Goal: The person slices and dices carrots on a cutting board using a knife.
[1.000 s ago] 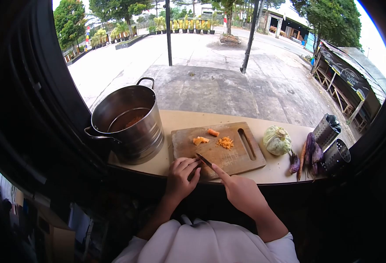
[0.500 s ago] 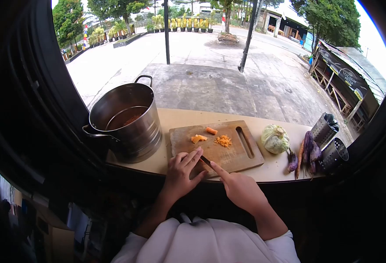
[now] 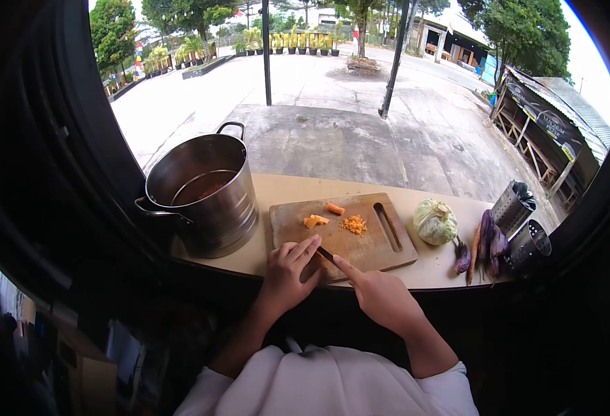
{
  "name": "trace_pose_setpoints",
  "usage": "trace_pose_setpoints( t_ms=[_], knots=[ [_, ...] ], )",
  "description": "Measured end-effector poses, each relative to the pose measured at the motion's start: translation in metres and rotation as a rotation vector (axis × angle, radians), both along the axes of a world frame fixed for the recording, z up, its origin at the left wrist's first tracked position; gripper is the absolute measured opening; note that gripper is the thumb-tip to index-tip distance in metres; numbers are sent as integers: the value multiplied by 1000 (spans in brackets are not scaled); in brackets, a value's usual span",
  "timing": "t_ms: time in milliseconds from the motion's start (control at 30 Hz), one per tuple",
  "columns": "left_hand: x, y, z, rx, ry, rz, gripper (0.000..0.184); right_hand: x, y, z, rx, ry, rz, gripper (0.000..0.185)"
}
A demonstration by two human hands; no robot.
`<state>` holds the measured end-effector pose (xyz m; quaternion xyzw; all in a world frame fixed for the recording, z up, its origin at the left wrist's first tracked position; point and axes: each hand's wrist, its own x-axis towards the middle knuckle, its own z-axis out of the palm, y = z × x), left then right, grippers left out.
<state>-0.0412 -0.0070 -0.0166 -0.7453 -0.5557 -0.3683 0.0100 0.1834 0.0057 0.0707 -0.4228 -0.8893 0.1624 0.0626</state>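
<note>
Paved yard (image 3: 312, 142) filled the background at 12 o'clock, beyond a pale counter (image 3: 269, 188). Clock positions below are referenced to the centre of the cutting board.

Layout, in order of size:
- Steel pot (image 3: 226, 225): at 10 o'clock on the counter, upright, beside the board.
- Cutting board (image 3: 381, 254): flat, slot at 2 o'clock.
- Metal holders (image 3: 510, 210): at 3 o'clock, outermost.
- Cabbage (image 3: 435, 225): at 3 o'clock, just beside the board.
- Eggplants (image 3: 486, 236): at 3 o'clock, between cabbage and holders.
- Knife (image 3: 328, 256): at 7 o'clock, over the board.
- Carrot stub (image 3: 335, 208): at 12 o'clock.
- Carrot chunks (image 3: 315, 221): at 10 o'clock.
- Chopped carrot (image 3: 352, 224): heaped at 1 o'clock.

Hazard assessment: a fingertip cut was the chief risk, since the left hand (image 3: 289, 267) lay close against the blade with its fingers straight rather than curled. A slip of the blade or a rolling piece could cause it.

Hand pose: the left hand lay palm down at 8 o'clock, fingers together, pointing toward 1 o'clock; whether it gripped anything underneath could not be determined. The right hand (image 3: 381, 291), at 5 o'clock, was closed around the knife handle, forefinger extended along the back of the blade.
</note>
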Motion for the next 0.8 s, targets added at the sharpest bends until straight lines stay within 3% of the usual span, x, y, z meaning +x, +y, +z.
trace_pose_setpoints(
  t_ms=[100, 200, 300, 800],
  knots=[
    [-2, 0, -2, -8, -8, -5, 65, 2, 2, -2, 24, 11, 28, 60],
    [1, -1, -1, 24, 2, 11, 65, -1, 0, 7, -6, -71, 47, 74],
    [1, -1, 1, 16, 16, 9, 64, -1, 0, 1, 12, 4, 16, 64],
    [2, -1, -1, 61, -18, 5, 52, 5, -7, -26, 21, 46, -51, 60]
  ],
)
